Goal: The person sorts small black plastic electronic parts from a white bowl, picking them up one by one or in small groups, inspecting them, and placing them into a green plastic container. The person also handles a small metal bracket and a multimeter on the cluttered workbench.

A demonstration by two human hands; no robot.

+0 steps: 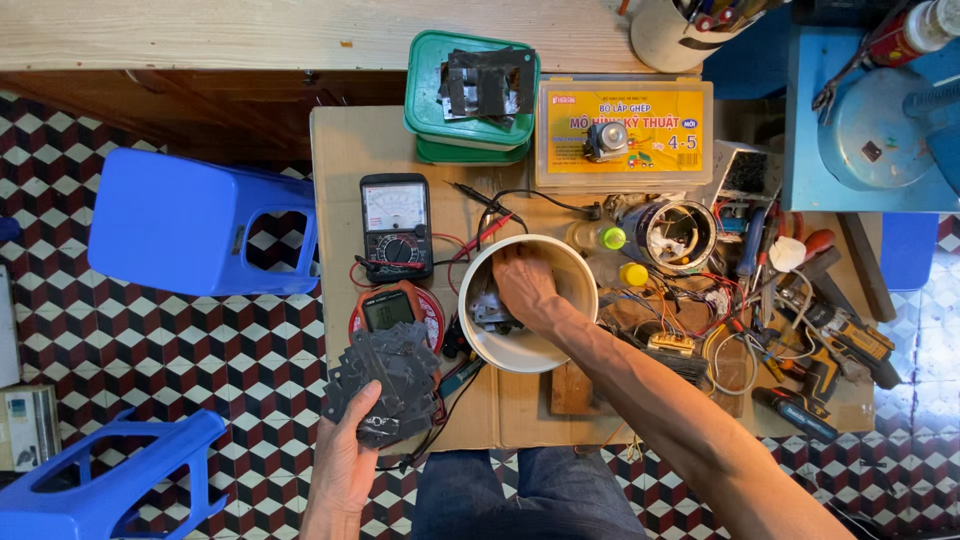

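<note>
The person is sitting over a low cardboard-topped table [350, 140] in the middle of the frame, knees in jeans showing at the bottom edge. The left hand [345, 465], at lower left, is gripping a fanned stack of dark grey plates [388, 383], fingers closed firmly around its lower end, holding it just off the table's left edge. The right hand [525, 285] is reaching down into a white bucket [520, 350] at the centre of the frame; the fingers are curling over some small metal parts inside, though from here I cannot tell whether they are actually pinching anything or only resting on it. Just left of the bucket a red-rimmed digital meter [392, 310] is lying flat, and above it an analog multimeter [396, 227] with its leads trailing toward the bucket. At the top of the table a green lidded box [425, 105] is standing with more dark plates on its lid, beside a yellow-labelled plastic case [625, 130]. To the right of the bucket, wires, screwdrivers and a cordless drill [850, 340] are lying in a tangle. Two blue stools [180, 225] are standing on the chequered floor at the left.
</note>
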